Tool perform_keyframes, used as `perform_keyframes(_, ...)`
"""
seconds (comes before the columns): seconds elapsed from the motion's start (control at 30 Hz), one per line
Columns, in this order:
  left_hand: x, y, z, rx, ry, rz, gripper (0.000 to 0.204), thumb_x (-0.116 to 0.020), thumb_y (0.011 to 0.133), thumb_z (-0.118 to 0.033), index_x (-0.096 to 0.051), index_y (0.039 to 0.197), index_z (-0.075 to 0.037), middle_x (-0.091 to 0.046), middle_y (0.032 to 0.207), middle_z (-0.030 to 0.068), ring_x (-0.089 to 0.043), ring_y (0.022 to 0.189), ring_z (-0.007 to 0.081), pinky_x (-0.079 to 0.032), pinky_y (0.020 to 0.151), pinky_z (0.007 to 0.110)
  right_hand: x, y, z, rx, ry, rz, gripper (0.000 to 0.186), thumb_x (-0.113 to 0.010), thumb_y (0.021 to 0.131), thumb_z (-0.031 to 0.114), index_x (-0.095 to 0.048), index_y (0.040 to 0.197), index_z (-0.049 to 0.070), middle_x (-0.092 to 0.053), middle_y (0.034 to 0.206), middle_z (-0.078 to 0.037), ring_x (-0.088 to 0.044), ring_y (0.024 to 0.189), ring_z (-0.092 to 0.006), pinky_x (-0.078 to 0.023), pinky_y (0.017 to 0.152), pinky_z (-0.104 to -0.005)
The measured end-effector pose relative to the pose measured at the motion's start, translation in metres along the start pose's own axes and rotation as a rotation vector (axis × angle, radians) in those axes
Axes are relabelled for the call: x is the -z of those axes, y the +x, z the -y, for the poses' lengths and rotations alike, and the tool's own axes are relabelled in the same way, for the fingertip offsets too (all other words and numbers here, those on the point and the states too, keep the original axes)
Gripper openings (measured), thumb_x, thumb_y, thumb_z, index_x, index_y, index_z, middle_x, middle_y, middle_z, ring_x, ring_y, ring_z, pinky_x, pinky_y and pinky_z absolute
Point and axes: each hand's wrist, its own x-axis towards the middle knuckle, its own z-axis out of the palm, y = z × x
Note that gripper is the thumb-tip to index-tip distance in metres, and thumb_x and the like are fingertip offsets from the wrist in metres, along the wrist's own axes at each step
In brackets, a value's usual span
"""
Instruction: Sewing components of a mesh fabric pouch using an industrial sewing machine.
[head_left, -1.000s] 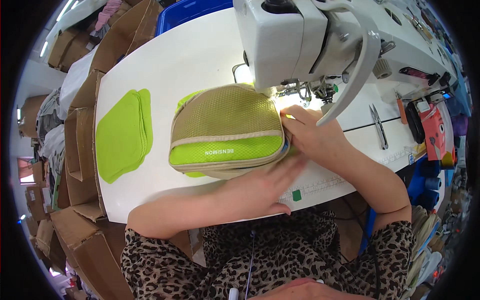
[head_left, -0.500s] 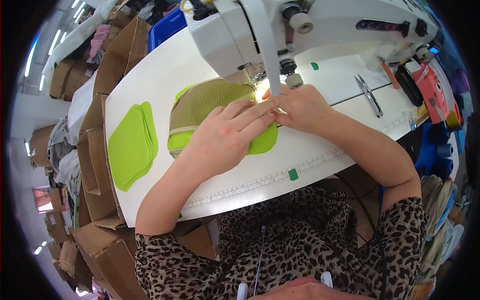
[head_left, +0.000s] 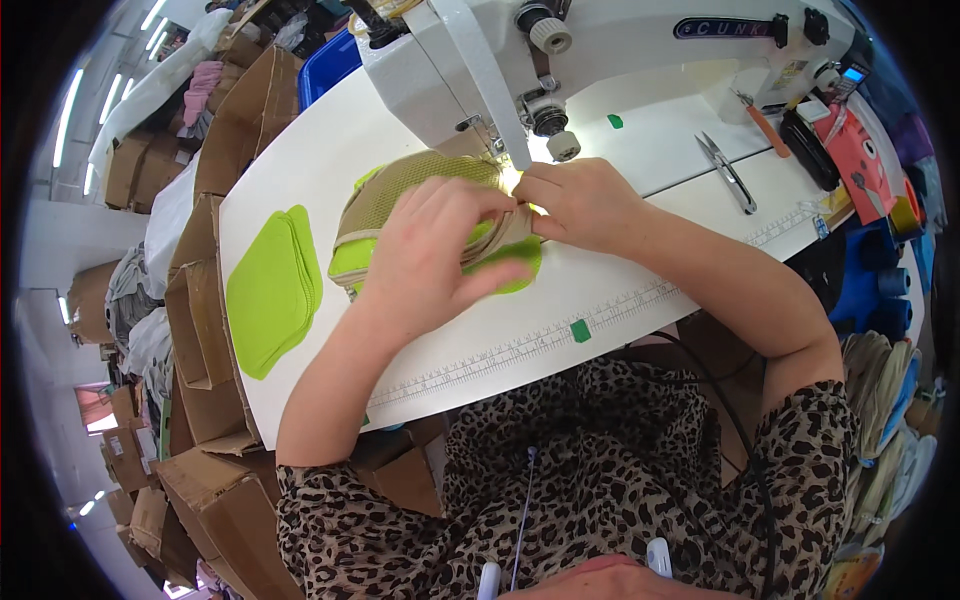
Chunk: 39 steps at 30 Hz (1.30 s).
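Note:
A curved piece of olive mesh fabric (head_left: 408, 196) with lime-green layers and beige edging lies under the sewing machine (head_left: 440, 75), its far right end by the lit needle area. My left hand (head_left: 425, 250) rests over the piece, thumb spread away from the fingers and fingertips at its right edge. Close to the needle, my right hand (head_left: 585, 205) pinches the fabric's edge between thumb and fingers. The fingertips of both hands nearly meet there. Part of the fabric is hidden under my left hand.
A stack of lime-green fabric panels (head_left: 272, 295) lies at the left of the white table (head_left: 480, 345). Thread snips (head_left: 728, 175), an orange-handled tool (head_left: 765, 128) and a black case (head_left: 810, 150) lie at the right. Cardboard boxes (head_left: 205, 320) stand along the left edge.
My left thumb has swung away from the fingers, and the left hand has lifted and turned. The right hand remains at the fabric edge. The whole view has shifted slightly.

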Motion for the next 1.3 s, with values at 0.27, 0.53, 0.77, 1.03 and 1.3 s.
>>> perform_keyframes(0.27,-0.016,0.003,0.011,-0.259,0.509,-0.120,0.035,-0.071,0.078,-0.011,-0.066,0.112,-0.013,-0.063,0.113,0.0033,-0.063,0.107,0.0231,-0.046,0.092,0.038,0.005,0.004,0.002,-0.126,0.092,-0.017,0.017,-0.072,0.081,0.018,-0.065,0.094,0.010,-0.065,0.084,-0.005,-0.065,0.066,-0.0262,-0.052,0.057,-0.0375)
perform_keyframes(0.53,-0.013,0.012,0.000,-0.258,0.756,-0.176,0.034,-0.069,0.081,-0.014,-0.066,0.114,-0.017,-0.062,0.113,0.0023,-0.061,0.107,0.0200,-0.044,0.090,0.039,0.005,0.002,-0.003,-0.191,0.083,0.030,0.017,-0.068,0.087,0.025,-0.065,0.093,0.010,-0.069,0.083,-0.006,-0.067,0.072,-0.0277,-0.054,0.062,-0.0399)
perform_keyframes(0.77,-0.013,0.022,0.020,-0.440,0.804,-0.282,0.029,-0.064,0.081,-0.019,-0.062,0.109,-0.014,-0.061,0.111,0.0000,-0.060,0.101,0.0163,-0.045,0.086,0.035,0.005,0.004,-0.001,-0.245,0.173,-0.018,0.019,-0.068,0.087,0.027,-0.069,0.085,0.009,-0.068,0.079,-0.007,-0.067,0.069,-0.0275,-0.053,0.060,-0.0396)
perform_keyframes(1.03,-0.002,0.026,0.006,-0.048,0.413,0.050,0.019,-0.066,0.082,-0.013,-0.063,0.101,-0.009,-0.070,0.080,0.0098,-0.069,0.082,0.0290,-0.052,0.077,0.043,0.003,0.004,-0.003,-0.057,0.034,-0.092,0.018,-0.069,0.086,0.027,-0.068,0.084,0.009,-0.066,0.076,-0.006,-0.065,0.062,-0.0266,-0.053,0.055,-0.0375)
perform_keyframes(1.3,0.004,0.003,-0.005,0.243,0.248,0.375,0.031,-0.070,0.081,-0.017,-0.059,0.108,-0.007,-0.068,0.094,0.0120,-0.065,0.094,0.0328,-0.051,0.081,0.045,-0.001,-0.006,0.019,0.057,-0.090,0.088,0.019,-0.070,0.086,0.026,-0.060,0.082,0.010,-0.060,0.071,-0.003,-0.063,0.056,-0.0215,-0.050,0.048,-0.0350)
